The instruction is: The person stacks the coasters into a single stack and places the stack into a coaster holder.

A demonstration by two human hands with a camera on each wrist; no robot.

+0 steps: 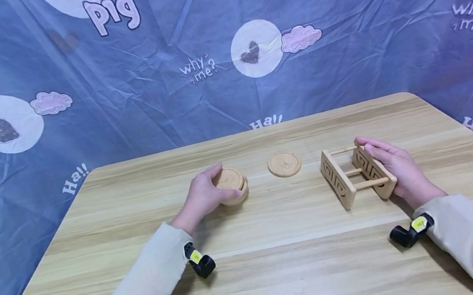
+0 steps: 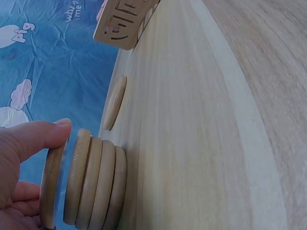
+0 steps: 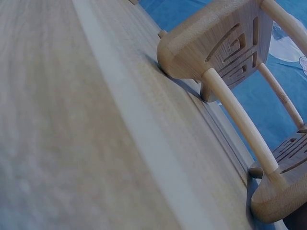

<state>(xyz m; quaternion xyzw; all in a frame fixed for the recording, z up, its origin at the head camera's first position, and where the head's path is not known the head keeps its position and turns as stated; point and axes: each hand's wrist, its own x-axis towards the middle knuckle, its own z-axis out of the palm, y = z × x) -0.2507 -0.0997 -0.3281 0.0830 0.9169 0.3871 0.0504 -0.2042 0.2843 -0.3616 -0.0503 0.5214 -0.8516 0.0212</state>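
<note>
Wooden disc (image 2: 51, 187) pinched, my left hand (image 1: 199, 194) hovers just above a disc stack (image 2: 94, 184). My right hand (image 1: 401, 171) grips a rack (image 1: 337, 180).

Head view: looks forward and down from above the tabletop (image 1: 287, 280), farthest off. Left wrist view: faces along it, low, close and tilted, stacked discs (image 2: 97, 187) at seven o'clock. Right wrist view: likewise low, rack (image 3: 241, 122) at two o'clock. All three share the rack.
</note>
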